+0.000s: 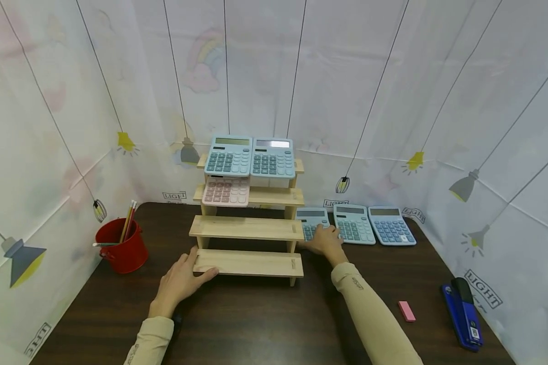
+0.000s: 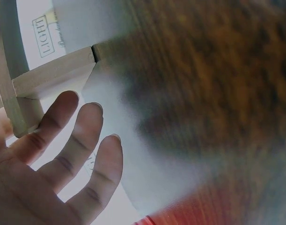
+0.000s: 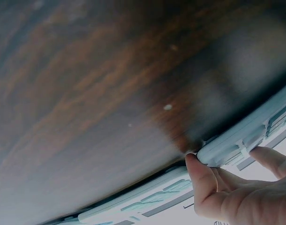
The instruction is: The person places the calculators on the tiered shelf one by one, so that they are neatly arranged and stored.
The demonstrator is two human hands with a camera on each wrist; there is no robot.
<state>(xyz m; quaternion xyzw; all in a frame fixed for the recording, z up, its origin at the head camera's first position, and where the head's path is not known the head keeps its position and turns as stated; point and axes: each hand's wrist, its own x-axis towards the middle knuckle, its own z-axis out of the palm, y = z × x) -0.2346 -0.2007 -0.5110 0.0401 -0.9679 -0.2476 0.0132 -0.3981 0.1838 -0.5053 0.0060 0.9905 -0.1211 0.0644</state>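
Note:
A tiered wooden rack (image 1: 246, 227) stands on the dark table. Two light blue calculators (image 1: 228, 156) lean side by side on its top tier, and a pink calculator (image 1: 226, 191) sits below on the left. My left hand (image 1: 178, 284) touches the bottom tier's left end, its fingers fairly straight and spread in the left wrist view. To the right of the rack, my right hand (image 1: 326, 243) grips a light blue calculator (image 1: 311, 215) by its lower part, partly covering it. In the right wrist view, my fingertips meet that calculator's (image 3: 236, 138) edge and key side.
Two more blue calculators (image 1: 353, 224) lie right of my right hand. A red bucket (image 1: 123, 256) with pencils (image 1: 129, 223) stands at the left. A pink eraser (image 1: 406, 311) and a blue stapler (image 1: 463, 314) lie at the right. Printed curtains (image 1: 347, 76) enclose the table.

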